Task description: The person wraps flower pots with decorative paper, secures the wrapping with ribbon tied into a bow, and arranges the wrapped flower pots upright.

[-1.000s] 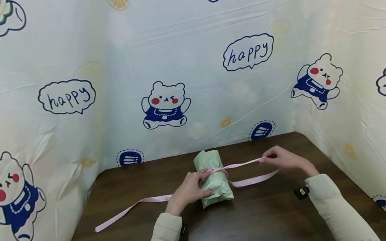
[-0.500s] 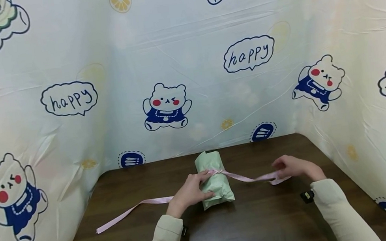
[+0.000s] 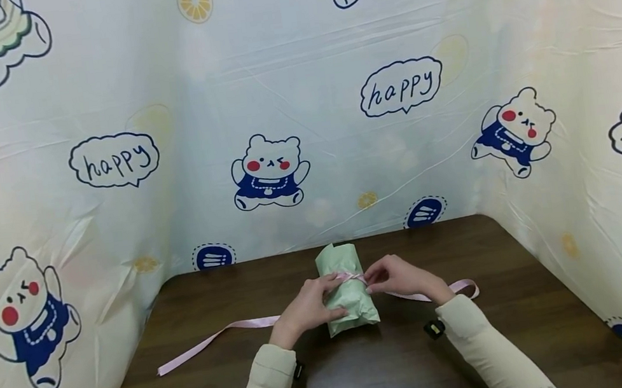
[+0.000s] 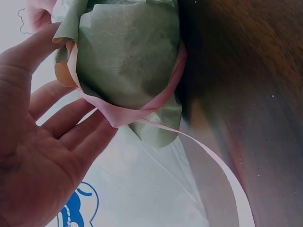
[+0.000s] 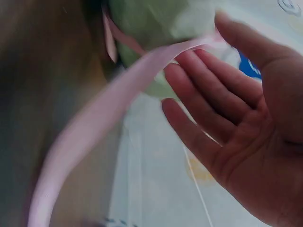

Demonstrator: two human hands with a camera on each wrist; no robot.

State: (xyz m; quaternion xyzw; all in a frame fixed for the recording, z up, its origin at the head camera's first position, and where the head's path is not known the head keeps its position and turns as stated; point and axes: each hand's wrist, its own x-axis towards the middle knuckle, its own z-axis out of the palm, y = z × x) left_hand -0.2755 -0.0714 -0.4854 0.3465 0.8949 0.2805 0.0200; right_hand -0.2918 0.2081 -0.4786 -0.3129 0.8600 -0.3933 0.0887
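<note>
A pale green paper-wrapped parcel (image 3: 353, 307) lies on the table with a pink ribbon (image 3: 349, 276) tied round its middle. My left hand (image 3: 304, 310) rests on the parcel's left side, index finger at the ribbon's crossing and thumb on the nearer paper. In the left wrist view its fingers (image 4: 71, 120) extend along the parcel and the ribbon band. My right hand (image 3: 401, 276) is at the parcel's right side, thumb and forefinger together on the ribbon. In the right wrist view, a ribbon tail (image 5: 99, 109) runs up over the fingertips toward the thumb.
One ribbon end (image 3: 191, 353) stretches left across the dark wooden table (image 3: 366, 373), and a looped tail (image 3: 468, 285) lies beyond the right wrist. A printed cloth (image 3: 311, 91) with bears and "happy" bubbles surrounds the table's back and sides. A small black device (image 3: 434, 329) sits at the right cuff.
My right hand first drew the ribbon taut to the right, then lowered it, and has now moved left to the parcel. The left hand has stayed in place on the parcel.
</note>
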